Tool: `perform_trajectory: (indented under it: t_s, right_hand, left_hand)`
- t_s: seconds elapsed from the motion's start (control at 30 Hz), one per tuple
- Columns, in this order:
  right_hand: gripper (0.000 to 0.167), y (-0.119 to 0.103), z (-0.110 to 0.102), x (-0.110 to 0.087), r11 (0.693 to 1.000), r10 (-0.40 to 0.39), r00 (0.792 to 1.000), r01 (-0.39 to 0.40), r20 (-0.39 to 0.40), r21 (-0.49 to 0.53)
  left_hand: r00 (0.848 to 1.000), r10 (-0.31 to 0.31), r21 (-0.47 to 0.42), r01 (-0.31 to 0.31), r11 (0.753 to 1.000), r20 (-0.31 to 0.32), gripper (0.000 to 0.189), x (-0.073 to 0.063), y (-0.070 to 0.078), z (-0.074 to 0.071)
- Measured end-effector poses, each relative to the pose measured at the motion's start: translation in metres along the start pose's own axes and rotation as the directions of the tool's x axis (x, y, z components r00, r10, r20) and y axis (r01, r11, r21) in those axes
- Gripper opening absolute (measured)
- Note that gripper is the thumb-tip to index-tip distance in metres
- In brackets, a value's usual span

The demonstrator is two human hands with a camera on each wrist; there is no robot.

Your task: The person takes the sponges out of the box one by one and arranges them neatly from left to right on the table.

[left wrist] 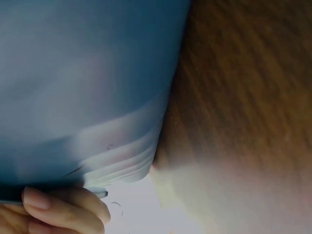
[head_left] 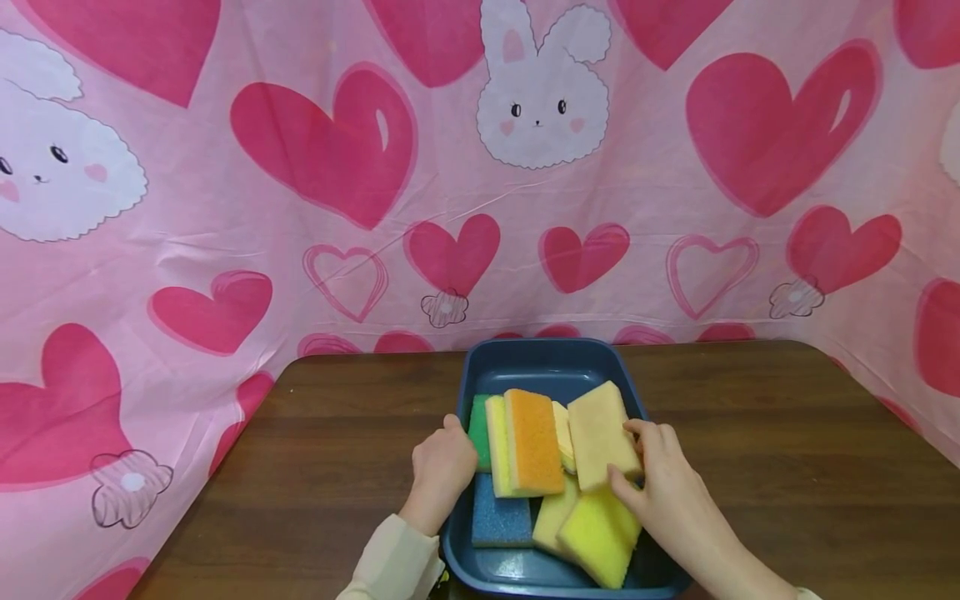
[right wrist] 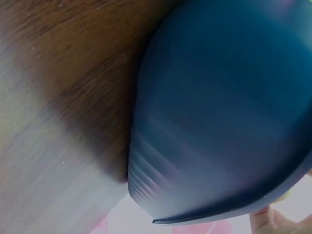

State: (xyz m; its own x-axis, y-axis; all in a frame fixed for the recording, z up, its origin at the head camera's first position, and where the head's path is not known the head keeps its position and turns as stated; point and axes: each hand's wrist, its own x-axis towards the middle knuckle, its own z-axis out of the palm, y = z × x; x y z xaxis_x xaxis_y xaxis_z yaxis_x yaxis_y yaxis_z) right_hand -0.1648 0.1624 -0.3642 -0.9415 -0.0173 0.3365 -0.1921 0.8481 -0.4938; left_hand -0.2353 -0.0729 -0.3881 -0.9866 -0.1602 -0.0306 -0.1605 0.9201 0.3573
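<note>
In the head view a blue plastic tub [head_left: 555,354] holds several sponges. My left hand [head_left: 442,467] grips the tub's left rim; in the left wrist view its fingers [left wrist: 66,212] curl at that rim. My right hand [head_left: 671,483] pinches the right edge of a pale yellow sponge [head_left: 600,437], tilted over the pile. An orange-faced sponge [head_left: 536,442] leans on a yellow one [head_left: 497,450] at the pile's centre. Around them lie a green sponge [head_left: 480,433], a blue sponge [head_left: 501,512] and a bright yellow sponge [head_left: 602,533]. The right wrist view shows mostly the tub's outer wall [right wrist: 219,122].
The tub stands on a dark brown wooden table [head_left: 360,417] with rounded far corners. Behind hangs a pink cloth [head_left: 450,175] with hearts and rabbits, close to the table's far edge.
</note>
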Motion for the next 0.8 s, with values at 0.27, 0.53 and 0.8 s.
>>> perform_trajectory:
  t_s: [0.27,0.53,0.8]
  right_hand:
    - [0.043,0.004,0.004,0.006,0.988,-0.123,0.966,0.142,-0.229,0.068]
    - [0.042,0.008,0.001,0.011,0.974,-0.146,0.942,0.189,-0.301,0.122]
    - [0.036,0.009,-0.008,0.016,0.966,-0.149,0.919,0.215,-0.366,0.146]
  left_hand:
    - [1.000,-0.008,-0.027,0.008,1.000,0.019,0.028,0.000,0.000,0.000]
    - [1.000,-0.016,-0.027,0.016,1.000,0.017,0.028,-0.001,0.002,0.000]
    - [1.000,-0.018,-0.017,0.018,1.000,0.011,0.026,0.000,0.002,0.000]
